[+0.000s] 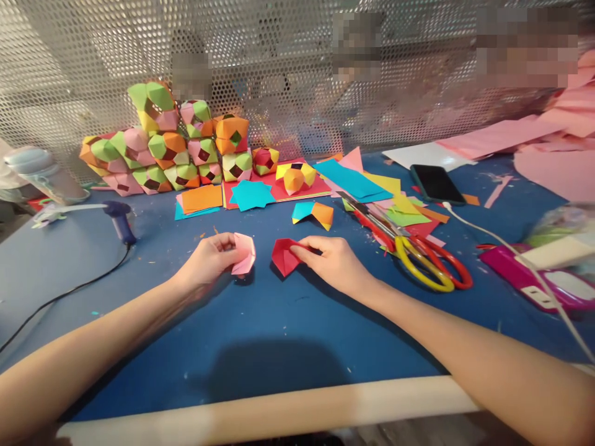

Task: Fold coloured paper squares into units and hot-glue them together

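Note:
Between the thumb and fingers of my left hand (211, 259) is a folded pink paper piece (244, 254). My right hand (330, 260) pinches a folded red paper piece (284, 257) by its right side. A small gap separates the two pieces, and both are held just over the blue table (279, 316). Beyond my right hand lies a folded blue and orange piece (320, 215). A blue star-shaped stack of paper (252, 194) and an orange paper stack (201, 199) lie farther back.
Folded paper balls (167, 148) are piled at the back left. A glue gun (121, 223) with a cord and a bottle (46, 173) stand left. Scissors (418, 254), a phone (437, 184), a magenta tool (525, 279) and paper scraps lie right. A perforated metal screen (288, 74) rises behind.

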`<action>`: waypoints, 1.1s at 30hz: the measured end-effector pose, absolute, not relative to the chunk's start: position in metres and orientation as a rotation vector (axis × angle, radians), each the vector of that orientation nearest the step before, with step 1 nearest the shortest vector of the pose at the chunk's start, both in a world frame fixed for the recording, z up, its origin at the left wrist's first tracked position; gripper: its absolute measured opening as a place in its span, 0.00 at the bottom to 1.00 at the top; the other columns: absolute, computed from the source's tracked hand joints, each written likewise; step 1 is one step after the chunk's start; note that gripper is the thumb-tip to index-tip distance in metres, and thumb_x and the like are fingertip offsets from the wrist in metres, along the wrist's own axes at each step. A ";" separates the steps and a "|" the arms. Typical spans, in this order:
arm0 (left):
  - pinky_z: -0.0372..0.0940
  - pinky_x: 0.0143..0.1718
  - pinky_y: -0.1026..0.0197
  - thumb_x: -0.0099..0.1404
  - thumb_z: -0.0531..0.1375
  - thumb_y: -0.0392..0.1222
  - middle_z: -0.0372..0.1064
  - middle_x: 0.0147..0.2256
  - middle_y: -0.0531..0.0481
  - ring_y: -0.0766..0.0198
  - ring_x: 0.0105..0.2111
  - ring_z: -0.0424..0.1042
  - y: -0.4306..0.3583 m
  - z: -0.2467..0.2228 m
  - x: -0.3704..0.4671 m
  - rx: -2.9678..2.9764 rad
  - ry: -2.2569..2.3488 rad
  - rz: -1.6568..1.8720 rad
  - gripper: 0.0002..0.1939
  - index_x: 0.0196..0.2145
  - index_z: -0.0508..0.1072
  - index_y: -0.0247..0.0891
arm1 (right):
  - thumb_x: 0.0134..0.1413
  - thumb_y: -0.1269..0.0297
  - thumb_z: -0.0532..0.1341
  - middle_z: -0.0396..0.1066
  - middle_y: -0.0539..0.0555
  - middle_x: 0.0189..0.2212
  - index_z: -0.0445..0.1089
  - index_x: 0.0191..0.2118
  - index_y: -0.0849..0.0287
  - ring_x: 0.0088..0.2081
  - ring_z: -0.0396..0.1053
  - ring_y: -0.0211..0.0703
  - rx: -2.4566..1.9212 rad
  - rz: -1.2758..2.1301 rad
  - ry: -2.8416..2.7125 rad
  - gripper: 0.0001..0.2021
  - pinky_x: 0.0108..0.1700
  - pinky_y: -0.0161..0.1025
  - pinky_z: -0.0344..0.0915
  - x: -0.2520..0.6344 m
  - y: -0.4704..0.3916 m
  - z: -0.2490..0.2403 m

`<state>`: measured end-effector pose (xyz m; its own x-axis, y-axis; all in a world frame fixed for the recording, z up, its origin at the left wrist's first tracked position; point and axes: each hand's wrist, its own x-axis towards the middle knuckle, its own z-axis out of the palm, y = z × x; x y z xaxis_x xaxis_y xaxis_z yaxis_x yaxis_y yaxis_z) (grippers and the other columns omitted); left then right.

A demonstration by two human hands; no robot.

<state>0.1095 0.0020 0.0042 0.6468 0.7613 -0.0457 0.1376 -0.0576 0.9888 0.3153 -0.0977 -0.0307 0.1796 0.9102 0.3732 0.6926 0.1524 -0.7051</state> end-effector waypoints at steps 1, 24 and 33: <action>0.60 0.25 0.63 0.56 0.62 0.43 0.67 0.22 0.50 0.69 0.22 0.64 -0.002 0.004 0.109 1.567 0.741 0.540 0.10 0.24 0.71 0.34 | 0.56 0.60 0.56 0.70 0.51 0.22 0.72 0.27 0.62 0.24 0.62 0.36 -1.587 0.320 -1.572 0.14 0.27 0.33 0.56 0.315 -0.098 -0.030; 0.62 0.47 0.60 0.64 0.56 0.44 0.67 0.50 0.48 0.59 0.46 0.68 -0.042 -0.010 0.112 1.909 0.660 0.605 0.11 0.37 0.78 0.43 | 0.58 0.64 0.57 0.71 0.52 0.21 0.69 0.23 0.60 0.24 0.64 0.37 -1.562 0.129 -1.694 0.13 0.30 0.36 0.57 0.298 -0.109 -0.024; 0.63 0.45 0.63 0.64 0.55 0.42 0.68 0.48 0.48 0.62 0.45 0.69 -0.047 -0.012 0.112 2.018 0.567 0.611 0.11 0.37 0.77 0.43 | 0.56 0.70 0.57 0.70 0.53 0.27 0.72 0.30 0.61 0.30 0.67 0.38 -1.398 0.157 -1.658 0.08 0.34 0.35 0.63 0.292 -0.108 -0.022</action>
